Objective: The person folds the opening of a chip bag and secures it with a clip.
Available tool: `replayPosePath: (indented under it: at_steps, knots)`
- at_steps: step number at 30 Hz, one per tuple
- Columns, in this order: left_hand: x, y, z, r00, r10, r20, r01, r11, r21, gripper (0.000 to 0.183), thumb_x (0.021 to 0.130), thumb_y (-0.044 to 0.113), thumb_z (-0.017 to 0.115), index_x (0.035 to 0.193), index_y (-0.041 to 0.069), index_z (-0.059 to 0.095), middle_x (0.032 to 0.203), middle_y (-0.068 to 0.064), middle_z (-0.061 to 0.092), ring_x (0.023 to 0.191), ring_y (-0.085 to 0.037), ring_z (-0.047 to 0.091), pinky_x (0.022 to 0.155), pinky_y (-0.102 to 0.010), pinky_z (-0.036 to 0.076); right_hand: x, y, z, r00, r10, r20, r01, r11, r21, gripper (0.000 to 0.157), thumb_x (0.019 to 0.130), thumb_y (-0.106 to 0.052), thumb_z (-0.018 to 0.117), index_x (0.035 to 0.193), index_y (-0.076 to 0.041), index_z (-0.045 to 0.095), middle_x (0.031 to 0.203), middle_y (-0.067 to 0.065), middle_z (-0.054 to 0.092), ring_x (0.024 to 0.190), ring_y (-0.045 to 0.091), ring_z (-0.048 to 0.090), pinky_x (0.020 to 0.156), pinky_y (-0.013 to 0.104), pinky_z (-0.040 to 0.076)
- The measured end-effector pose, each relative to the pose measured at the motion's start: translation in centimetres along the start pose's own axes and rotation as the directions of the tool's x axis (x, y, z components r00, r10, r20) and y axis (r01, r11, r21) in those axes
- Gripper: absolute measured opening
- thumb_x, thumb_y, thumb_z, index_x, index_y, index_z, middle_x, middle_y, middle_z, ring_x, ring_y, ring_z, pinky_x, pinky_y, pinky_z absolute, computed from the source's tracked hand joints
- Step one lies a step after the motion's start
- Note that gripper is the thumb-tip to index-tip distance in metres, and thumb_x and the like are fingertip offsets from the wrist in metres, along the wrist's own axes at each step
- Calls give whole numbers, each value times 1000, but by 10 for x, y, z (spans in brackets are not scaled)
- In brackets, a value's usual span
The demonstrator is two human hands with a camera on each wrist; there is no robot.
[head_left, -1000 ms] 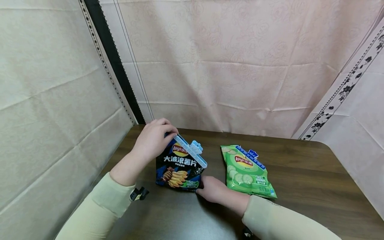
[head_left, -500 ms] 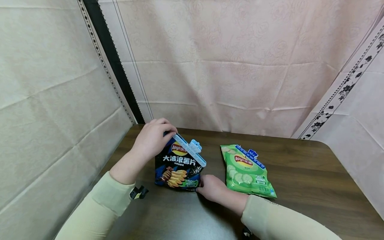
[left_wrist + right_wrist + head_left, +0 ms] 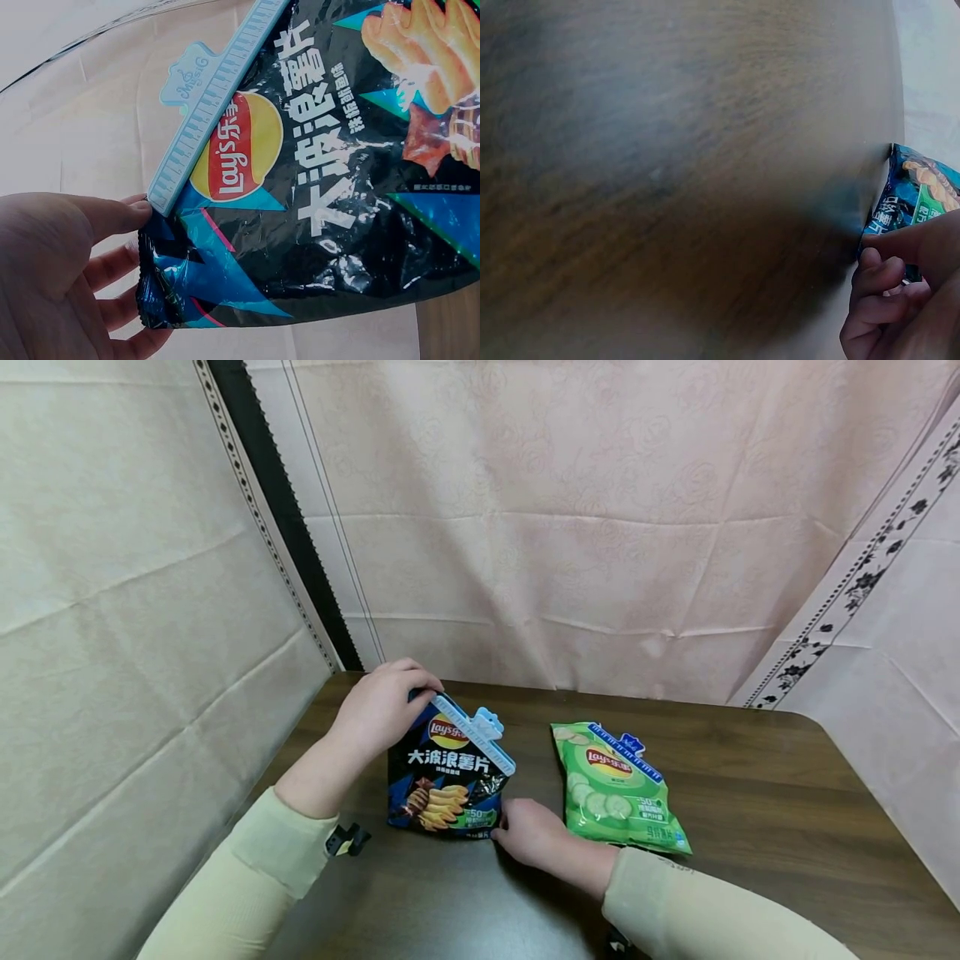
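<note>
A black and blue Lay's chip bag [image 3: 442, 777] stands tilted back on the left part of the table, between both hands. Across its cut-off top corner runs a light blue bag clip [image 3: 480, 735] with piano-key markings. My left hand [image 3: 386, 706] grips the bag's upper left corner, thumb at the end of the clip [image 3: 214, 112] in the left wrist view. Low on the other side, my right hand [image 3: 532, 833] pinches the bottom right corner between thumb and curled fingers; the right wrist view shows the bag's lower edge [image 3: 885, 217] there.
A green Lay's chip bag [image 3: 615, 789] with a dark blue clip [image 3: 626, 752] lies to the right, just behind the right forearm. The brown wooden table [image 3: 765, 793] has pale cloth curtains [image 3: 600, 527] at its back and sides.
Both hands keep their hold on the black bag, which has shifted very slightly left since the earliest frame. The green bag stays in place.
</note>
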State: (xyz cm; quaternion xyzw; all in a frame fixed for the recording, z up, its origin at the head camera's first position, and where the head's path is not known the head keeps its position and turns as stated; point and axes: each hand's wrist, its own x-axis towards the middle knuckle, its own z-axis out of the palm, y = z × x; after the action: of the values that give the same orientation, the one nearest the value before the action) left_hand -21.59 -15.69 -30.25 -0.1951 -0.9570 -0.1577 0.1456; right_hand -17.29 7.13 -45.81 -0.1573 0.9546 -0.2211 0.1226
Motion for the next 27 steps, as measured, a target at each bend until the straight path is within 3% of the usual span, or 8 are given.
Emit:
replayPosePath:
  at_steps: [14, 27]
  knots:
    - [12, -4, 9, 1000, 18, -9, -18, 999, 31, 15, 99, 25, 63, 105, 20, 76, 110, 1, 66, 107, -24, 59, 93, -48, 46, 1, 5, 0, 1000, 10, 4, -10, 1000, -13, 22, 89, -27, 73, 74, -17, 61, 68, -5, 56, 61, 11, 52, 56, 32, 44]
    - [47, -23, 44, 998, -36, 48, 29, 991, 130, 17, 99, 25, 62, 108, 19, 75, 118, -2, 65, 112, -27, 55, 98, -53, 40, -4, 2, -6, 998, -28, 51, 22, 993, 112, 26, 87, -22, 74, 66, -15, 61, 60, -6, 56, 56, 10, 52, 56, 28, 43]
